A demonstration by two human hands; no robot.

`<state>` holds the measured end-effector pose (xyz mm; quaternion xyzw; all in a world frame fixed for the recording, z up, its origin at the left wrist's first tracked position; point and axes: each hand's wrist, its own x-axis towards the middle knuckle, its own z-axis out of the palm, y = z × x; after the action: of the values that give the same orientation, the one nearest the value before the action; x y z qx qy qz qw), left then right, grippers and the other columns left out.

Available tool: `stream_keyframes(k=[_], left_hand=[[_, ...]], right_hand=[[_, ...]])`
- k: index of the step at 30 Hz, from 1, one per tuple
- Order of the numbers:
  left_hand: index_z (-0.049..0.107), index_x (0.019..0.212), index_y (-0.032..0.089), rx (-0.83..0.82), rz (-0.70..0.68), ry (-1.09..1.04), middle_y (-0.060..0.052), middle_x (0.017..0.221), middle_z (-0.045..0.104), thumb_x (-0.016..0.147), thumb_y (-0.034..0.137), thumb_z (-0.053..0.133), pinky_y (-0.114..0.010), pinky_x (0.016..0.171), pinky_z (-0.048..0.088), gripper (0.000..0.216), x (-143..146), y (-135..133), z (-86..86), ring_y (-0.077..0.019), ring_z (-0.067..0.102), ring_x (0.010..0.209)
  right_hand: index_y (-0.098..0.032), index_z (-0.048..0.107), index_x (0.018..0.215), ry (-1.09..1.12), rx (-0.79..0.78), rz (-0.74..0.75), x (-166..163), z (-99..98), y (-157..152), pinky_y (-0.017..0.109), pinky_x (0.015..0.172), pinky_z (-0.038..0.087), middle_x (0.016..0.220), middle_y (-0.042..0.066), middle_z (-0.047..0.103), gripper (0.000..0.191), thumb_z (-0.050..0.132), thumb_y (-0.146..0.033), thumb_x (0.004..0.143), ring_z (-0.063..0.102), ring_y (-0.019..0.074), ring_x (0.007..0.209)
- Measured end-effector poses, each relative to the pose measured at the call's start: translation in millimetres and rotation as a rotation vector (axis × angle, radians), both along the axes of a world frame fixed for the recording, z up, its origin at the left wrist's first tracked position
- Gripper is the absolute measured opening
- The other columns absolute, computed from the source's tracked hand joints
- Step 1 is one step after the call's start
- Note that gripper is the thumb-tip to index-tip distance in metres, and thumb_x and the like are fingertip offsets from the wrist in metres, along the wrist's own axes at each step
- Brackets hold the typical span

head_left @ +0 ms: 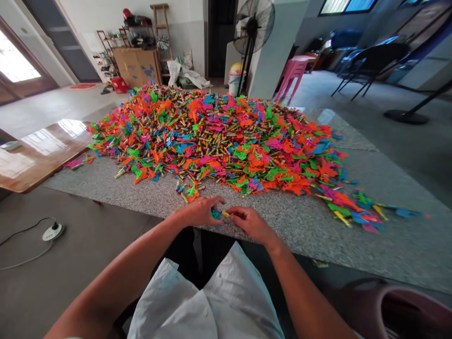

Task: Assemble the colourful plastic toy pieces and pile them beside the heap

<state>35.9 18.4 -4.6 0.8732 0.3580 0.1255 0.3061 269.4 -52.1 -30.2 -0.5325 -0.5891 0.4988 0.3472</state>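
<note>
Near the front edge of the speckled stone tabletop (278, 219), my two hands meet low in front of me. My left hand (199, 211) is curled around small green and blue plastic pieces (215, 214), partly hidden by its fingers. Out from them toward the right points a short yellow tube (225, 214). Its right end is between the pinched thumb and fingers of my right hand (252, 224). Just beyond the hands spreads a large heap of bright plastic shapes and little printed tubes (212, 141), with a few loose pieces (192, 190) at its near edge.
Scattered pieces (353, 209) lie right of the heap. A shiny wooden board (52, 146) adjoins the left side. At lower right stands a mauve tub (381, 306). Behind are a standing fan (252, 26), pink stools (294, 70) and a cardboard box (136, 68). A power socket (52, 231) lies on the floor.
</note>
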Motion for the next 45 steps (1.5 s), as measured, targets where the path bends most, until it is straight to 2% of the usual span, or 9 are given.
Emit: stream_keyframes(k=[3, 6, 12, 21, 24, 29, 32, 36, 45], left_hand=[[0.053, 0.147, 0.026, -0.05, -0.026, -0.038, 0.004, 0.086, 0.069, 0.076, 0.042, 0.082, -0.024, 0.069, 0.045, 0.079, -0.7, 1.9, -3.8, -0.0147, 0.064, 0.074], [0.049, 0.152, 0.025, -0.066, -0.03, -0.067, 0.006, 0.082, 0.067, 0.075, 0.039, 0.081, -0.024, 0.068, 0.044, 0.085, -1.1, 3.8, -6.6, -0.0138, 0.062, 0.072], [0.045, 0.157, 0.028, -0.126, -0.054, -0.092, 0.007, 0.082, 0.065, 0.075, 0.033, 0.08, -0.023, 0.071, 0.046, 0.089, 4.1, -0.7, -7.7, -0.0129, 0.061, 0.073], [0.047, 0.156, 0.03, -0.213, -0.064, -0.14, 0.006, 0.085, 0.066, 0.072, 0.038, 0.087, -0.025, 0.073, 0.047, 0.093, 12.4, -2.3, -20.2, -0.0132, 0.062, 0.076], [0.06, 0.143, 0.025, -0.359, 0.074, -0.3, 0.001, 0.091, 0.07, 0.069, 0.049, 0.09, -0.025, 0.072, 0.05, 0.084, 17.0, 4.4, -22.6, -0.0143, 0.064, 0.08], [0.064, 0.123, 0.02, -0.736, 0.67, -0.819, -0.007, 0.103, 0.072, 0.091, 0.072, 0.057, -0.026, 0.063, 0.056, 0.062, 28.1, -5.8, -25.8, -0.0148, 0.069, 0.078], [0.065, 0.109, 0.019, -0.933, 0.656, -0.866, -0.007, 0.098, 0.071, 0.087, 0.072, 0.063, -0.026, 0.056, 0.056, 0.058, 35.0, -29.5, -29.5, -0.0168, 0.07, 0.077], [0.065, 0.093, 0.018, -0.892, 0.675, -0.86, 0.0, 0.078, 0.065, 0.072, 0.067, 0.082, -0.021, 0.046, 0.047, 0.057, 43.0, -51.1, -34.1, -0.013, 0.063, 0.061], [0.064, 0.084, 0.017, -0.873, 0.722, -0.891, 0.002, 0.067, 0.063, 0.07, 0.064, 0.084, -0.023, 0.048, 0.046, 0.052, 45.9, -54.0, -38.1, -0.011, 0.057, 0.052]], right_hand=[[-0.024, 0.081, 0.115, -0.067, 0.133, 0.009, -3.2, 1.7, -4.2, 0.03, 0.072, 0.055, 0.093, 0.004, 0.079, 0.032, 0.064, -0.037, 0.091, 0.069, 0.0194, 0.077], [-0.026, 0.08, 0.121, -0.023, 0.119, 0.006, -7.2, 0.3, -9.5, 0.037, 0.087, 0.057, 0.108, 0.005, 0.08, 0.036, 0.062, -0.04, 0.094, 0.072, 0.0242, 0.097], [-0.026, 0.079, 0.123, -0.029, -0.017, 0.006, -5.3, -7.7, -17.6, 0.028, 0.061, 0.049, 0.07, -0.001, 0.068, 0.04, 0.06, -0.044, 0.093, 0.059, 0.0175, 0.06], [-0.023, 0.077, 0.11, -0.072, 0.13, -0.121, -12.0, -22.5, -24.0, 0.028, 0.067, 0.048, 0.078, 0.0, 0.07, 0.028, 0.064, -0.037, 0.09, 0.061, 0.0173, 0.069], [-0.022, 0.077, 0.11, -0.009, 0.127, -0.192, -14.4, -23.0, -22.1, 0.031, 0.073, 0.052, 0.092, 0.004, 0.076, 0.03, 0.063, -0.042, 0.091, 0.067, 0.0207, 0.081], [-0.022, 0.076, 0.11, 0.035, 0.132, -0.41, -21.3, -19.9, -16.2, 0.031, 0.065, 0.053, 0.078, 0.003, 0.072, 0.037, 0.063, -0.052, 0.093, 0.065, 0.021, 0.07], [-0.022, 0.076, 0.112, 0.011, 0.2, -0.484, -27.5, -17.9, -12.4, 0.032, 0.071, 0.056, 0.085, 0.005, 0.075, 0.036, 0.062, -0.05, 0.095, 0.068, 0.0219, 0.075], [-0.022, 0.075, 0.111, -0.006, 0.332, -0.456, -37.9, -19.1, -12.2, 0.035, 0.084, 0.057, 0.102, 0.008, 0.079, 0.031, 0.062, -0.045, 0.095, 0.072, 0.0237, 0.09], [-0.023, 0.072, 0.104, -0.043, 0.268, -0.285, -38.5, -18.1, -15.7, 0.029, 0.064, 0.048, 0.071, -0.001, 0.065, 0.022, 0.064, -0.041, 0.094, 0.061, 0.0179, 0.065]])
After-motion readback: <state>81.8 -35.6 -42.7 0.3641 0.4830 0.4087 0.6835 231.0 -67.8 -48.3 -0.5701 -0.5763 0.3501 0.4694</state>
